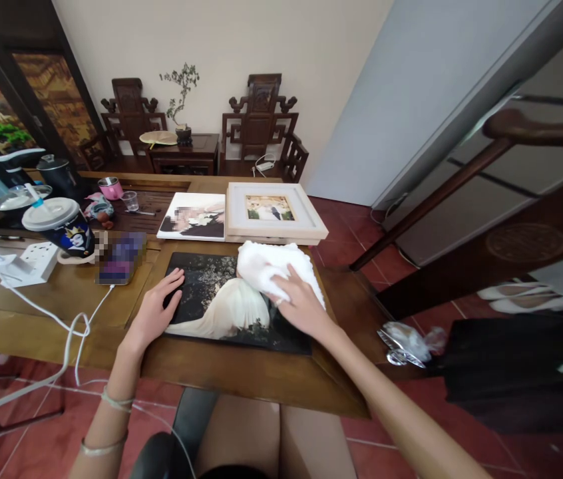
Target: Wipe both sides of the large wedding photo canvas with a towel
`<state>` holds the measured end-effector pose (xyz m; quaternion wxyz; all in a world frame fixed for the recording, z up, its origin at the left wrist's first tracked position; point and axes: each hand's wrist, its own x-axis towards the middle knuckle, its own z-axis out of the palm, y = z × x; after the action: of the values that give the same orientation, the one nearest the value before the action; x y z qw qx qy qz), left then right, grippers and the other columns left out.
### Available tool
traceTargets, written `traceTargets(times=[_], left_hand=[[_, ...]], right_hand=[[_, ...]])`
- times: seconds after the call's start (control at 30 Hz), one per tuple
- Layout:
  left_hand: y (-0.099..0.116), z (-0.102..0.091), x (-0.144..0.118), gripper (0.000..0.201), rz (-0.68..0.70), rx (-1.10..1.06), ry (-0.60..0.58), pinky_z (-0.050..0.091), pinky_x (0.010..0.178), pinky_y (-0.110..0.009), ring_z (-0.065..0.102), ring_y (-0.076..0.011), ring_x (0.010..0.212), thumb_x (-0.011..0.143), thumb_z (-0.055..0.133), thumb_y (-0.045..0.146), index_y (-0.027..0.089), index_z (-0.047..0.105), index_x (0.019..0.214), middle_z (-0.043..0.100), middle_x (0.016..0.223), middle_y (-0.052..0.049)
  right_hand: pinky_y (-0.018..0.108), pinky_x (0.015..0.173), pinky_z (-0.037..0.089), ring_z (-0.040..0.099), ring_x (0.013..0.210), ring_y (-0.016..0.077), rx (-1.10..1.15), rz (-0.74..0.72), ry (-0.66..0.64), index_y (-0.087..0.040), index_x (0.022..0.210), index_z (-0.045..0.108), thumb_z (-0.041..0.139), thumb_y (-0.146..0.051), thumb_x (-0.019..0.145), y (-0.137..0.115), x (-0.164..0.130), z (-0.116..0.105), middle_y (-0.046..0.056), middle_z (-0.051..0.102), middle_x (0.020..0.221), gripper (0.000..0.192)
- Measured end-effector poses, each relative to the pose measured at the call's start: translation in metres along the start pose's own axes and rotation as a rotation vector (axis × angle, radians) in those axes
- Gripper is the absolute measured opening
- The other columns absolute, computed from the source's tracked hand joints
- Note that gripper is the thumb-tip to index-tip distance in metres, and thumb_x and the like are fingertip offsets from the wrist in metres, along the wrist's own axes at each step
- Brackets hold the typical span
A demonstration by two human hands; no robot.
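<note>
The dark photo [234,306] is laid flat near the front edge of the desk [201,369], toward its front right corner. Its left side is steadied by the left hand [158,303], which is laid palm down with loosely spread fingers, nothing grasped. A white cloth [301,263] is pressed on the photo's upper right part under the right hand [302,303]; whether a fold is pinched cannot be told. Behind, the canvas [194,225] and the frame [311,229] are set side by side, the latter at the desk's right edge. With hard outward strokes, the photo could be slid over the right or front edge, or the frame could be nudged off if the cloth were pushed too far back. The surface could be scratched if grit were trapped beneath the cloth. Near the front edge, the cable [94,311] hangs close to the left forearm; if snagged, the phone [122,256] could be dragged, and the cup [59,229] knocked with it.
</note>
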<state>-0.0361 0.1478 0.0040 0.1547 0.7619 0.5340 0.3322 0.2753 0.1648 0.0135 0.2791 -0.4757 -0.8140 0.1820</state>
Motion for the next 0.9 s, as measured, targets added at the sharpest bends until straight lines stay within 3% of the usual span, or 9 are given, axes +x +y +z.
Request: traceTargets(times=[0.17,0.3,0.43,0.57,0.7,0.8,0.9], left_hand=[[0.001,0.001,0.000,0.039,0.005,0.020,-0.004,0.036,0.110,-0.044,0.047,-0.0243,0.130,0.093,0.043,0.032,0.013,0.062,0.121,0.057,0.134,-0.013],[-0.001,0.001,0.001,0.040,0.015,0.029,-0.004,0.036,0.111,-0.044,0.047,-0.0246,0.131,0.093,0.043,0.033,0.011,0.061,0.122,0.056,0.134,-0.014],[-0.002,0.001,0.000,0.039,0.021,0.025,-0.013,0.035,0.111,-0.044,0.045,-0.0241,0.132,0.093,0.043,0.033,0.014,0.061,0.122,0.055,0.135,-0.012],[-0.002,0.001,0.000,0.038,0.018,0.010,-0.008,0.036,0.111,-0.043,0.046,-0.0233,0.132,0.093,0.043,0.032,0.015,0.061,0.122,0.055,0.136,-0.011],[-0.002,0.001,-0.001,0.037,0.010,0.000,0.003,0.036,0.111,-0.044,0.046,-0.0232,0.131,0.093,0.043,0.033,0.017,0.062,0.121,0.056,0.136,-0.010],[-0.002,0.001,-0.001,0.038,0.010,-0.003,0.005,0.035,0.111,-0.045,0.046,-0.0234,0.131,0.093,0.043,0.034,0.017,0.062,0.121,0.056,0.136,-0.010],[-0.001,0.001,-0.001,0.039,0.011,0.004,0.001,0.035,0.111,-0.045,0.045,-0.0238,0.132,0.093,0.043,0.034,0.016,0.061,0.123,0.055,0.136,-0.011]], right_hand=[[0.058,0.114,0.016,0.035,0.136,0.0288,-0.035,-0.156,-0.143,-0.022,0.080,0.058,0.046,-0.007,0.067,-0.041,-0.067,0.000,0.012,0.046,0.143,0.023],[0.055,0.116,0.011,0.036,0.136,0.0260,0.051,-0.298,-0.274,-0.021,0.081,0.059,0.044,-0.002,0.058,-0.058,-0.094,-0.009,0.011,0.045,0.143,0.033],[0.054,0.115,0.019,0.040,0.133,0.0280,0.092,-0.223,-0.348,-0.022,0.080,0.062,0.049,-0.008,0.067,-0.043,-0.067,-0.015,0.009,0.053,0.137,0.024],[0.053,0.109,0.033,0.035,0.136,0.0321,0.034,-0.021,-0.220,-0.023,0.092,0.066,0.050,-0.024,0.081,-0.007,-0.013,-0.010,0.006,0.063,0.126,0.019],[0.056,0.108,0.032,0.041,0.132,0.0350,-0.008,0.058,-0.080,-0.023,0.096,0.065,0.047,-0.030,0.086,0.012,0.025,-0.004,0.006,0.068,0.114,0.022],[0.059,0.112,0.022,0.046,0.128,0.0322,-0.046,-0.002,-0.060,-0.023,0.094,0.064,0.045,-0.022,0.085,0.002,0.019,-0.002,0.005,0.069,0.109,0.021],[0.061,0.112,0.018,0.038,0.134,0.0311,-0.075,-0.085,-0.104,-0.020,0.093,0.063,0.044,-0.011,0.077,-0.022,-0.018,-0.002,0.011,0.059,0.130,0.026]])
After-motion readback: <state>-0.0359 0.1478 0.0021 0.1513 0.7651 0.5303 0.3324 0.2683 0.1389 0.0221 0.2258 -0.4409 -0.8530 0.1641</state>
